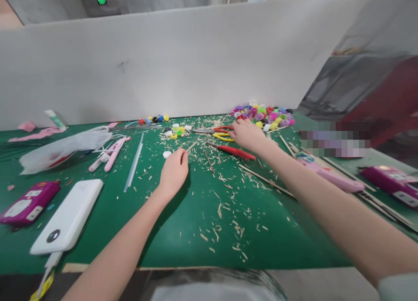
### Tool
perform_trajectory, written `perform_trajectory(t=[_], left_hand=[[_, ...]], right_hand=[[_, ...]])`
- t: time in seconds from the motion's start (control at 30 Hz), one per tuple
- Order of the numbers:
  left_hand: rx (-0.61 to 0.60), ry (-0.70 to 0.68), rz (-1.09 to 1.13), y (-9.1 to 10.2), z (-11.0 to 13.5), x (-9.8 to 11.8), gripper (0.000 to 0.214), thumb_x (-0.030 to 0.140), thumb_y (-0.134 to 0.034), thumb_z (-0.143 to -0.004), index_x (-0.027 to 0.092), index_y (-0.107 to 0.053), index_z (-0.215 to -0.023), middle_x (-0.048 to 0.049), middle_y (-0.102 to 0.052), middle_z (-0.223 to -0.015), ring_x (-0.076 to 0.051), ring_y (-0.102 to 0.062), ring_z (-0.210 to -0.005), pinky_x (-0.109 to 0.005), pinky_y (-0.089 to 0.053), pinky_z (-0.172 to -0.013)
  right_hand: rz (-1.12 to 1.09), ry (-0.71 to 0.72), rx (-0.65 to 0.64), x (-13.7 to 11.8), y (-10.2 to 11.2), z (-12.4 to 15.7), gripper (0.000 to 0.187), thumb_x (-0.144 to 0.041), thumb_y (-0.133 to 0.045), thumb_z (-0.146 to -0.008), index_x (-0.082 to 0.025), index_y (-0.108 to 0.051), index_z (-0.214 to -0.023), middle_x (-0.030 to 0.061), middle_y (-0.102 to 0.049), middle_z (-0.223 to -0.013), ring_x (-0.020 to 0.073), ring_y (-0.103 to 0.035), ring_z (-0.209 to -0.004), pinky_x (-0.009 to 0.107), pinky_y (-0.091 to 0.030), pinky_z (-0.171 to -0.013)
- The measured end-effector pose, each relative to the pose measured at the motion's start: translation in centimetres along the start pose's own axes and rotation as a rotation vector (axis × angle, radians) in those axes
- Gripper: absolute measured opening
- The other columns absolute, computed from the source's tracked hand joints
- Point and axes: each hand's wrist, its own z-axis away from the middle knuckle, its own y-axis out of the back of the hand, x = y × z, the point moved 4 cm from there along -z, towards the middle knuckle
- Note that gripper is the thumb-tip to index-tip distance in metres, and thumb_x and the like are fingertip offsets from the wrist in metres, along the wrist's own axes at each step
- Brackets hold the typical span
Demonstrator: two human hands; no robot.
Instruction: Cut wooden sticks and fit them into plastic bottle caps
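My left hand point(174, 172) is closed around a thin wooden stick point(192, 147), whose tip sticks out past the fingers to the upper right. Farther off, my right hand point(248, 136) has its fingers bent over the handle ends of scissors point(203, 131) with red and yellow handles; the blades point left. Just in front of them lies a red-handled cutting tool point(235, 152). By the left hand is a white bottle cap point(166, 154). Beyond the right hand is a heap of coloured caps point(261, 113), with smaller caps point(178, 129) left of the scissors.
Wood shavings litter the green table point(183, 244). Left are a white power bank point(68, 216), a purple case point(30, 204), a pink glue gun point(112, 154), clear glue sticks point(134, 164) and a plastic bag point(67, 148). Right are another pink glue gun point(333, 175) and long sticks. A white panel point(163, 66) stands behind.
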Motion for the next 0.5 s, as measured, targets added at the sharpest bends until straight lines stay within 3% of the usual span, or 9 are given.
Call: perform_trajectory(t=[0.13, 0.2, 0.37, 0.5], left_hand=[[-0.012, -0.072, -0.069, -0.2, 0.3, 0.0, 0.026, 0.026, -0.035, -0.095, 0.018, -0.053, -0.078, -0.0025, -0.059, -0.072, -0.015, -0.050, -0.066, -0.028, -0.032, -0.061], [-0.008, -0.117, -0.118, -0.3, 0.4, 0.0, 0.027, 0.025, -0.034, -0.095, 0.018, -0.053, -0.078, -0.0040, -0.061, -0.077, -0.017, -0.052, -0.072, -0.029, -0.034, -0.064], [-0.020, -0.144, -0.184, -0.5, 0.6, 0.3, 0.028, 0.025, -0.031, -0.096, 0.018, -0.053, -0.082, -0.0058, -0.063, -0.082, -0.019, -0.052, -0.077, -0.031, -0.038, -0.069], [-0.028, -0.149, -0.209, -0.4, 0.7, 0.7, 0.028, 0.024, -0.029, -0.097, 0.017, -0.053, -0.084, -0.0064, -0.063, -0.085, -0.019, -0.052, -0.079, -0.032, -0.039, -0.073]], right_hand=[[-0.016, 0.009, -0.294, 0.9, -2.4, -3.1, 0.039, -0.035, -0.043, -0.091, -0.011, -0.059, -0.118, 0.0181, -0.062, -0.117, 0.0270, -0.057, -0.105, 0.034, -0.043, -0.083], [-0.026, 0.017, -0.361, 0.8, -2.6, -3.7, 0.041, -0.040, -0.046, -0.089, -0.013, -0.061, -0.116, 0.0168, -0.065, -0.112, 0.0276, -0.060, -0.100, 0.034, -0.044, -0.080], [0.094, 0.006, -0.438, -0.4, -1.0, -2.6, 0.045, -0.046, -0.049, -0.086, -0.012, -0.062, -0.113, 0.0195, -0.066, -0.108, 0.0297, -0.062, -0.097, 0.035, -0.045, -0.075], [0.203, -0.033, -0.374, -2.0, 0.8, -1.5, 0.042, -0.026, -0.055, -0.083, -0.007, -0.056, -0.121, 0.0253, -0.061, -0.119, 0.0345, -0.055, -0.113, 0.041, -0.039, -0.089]])
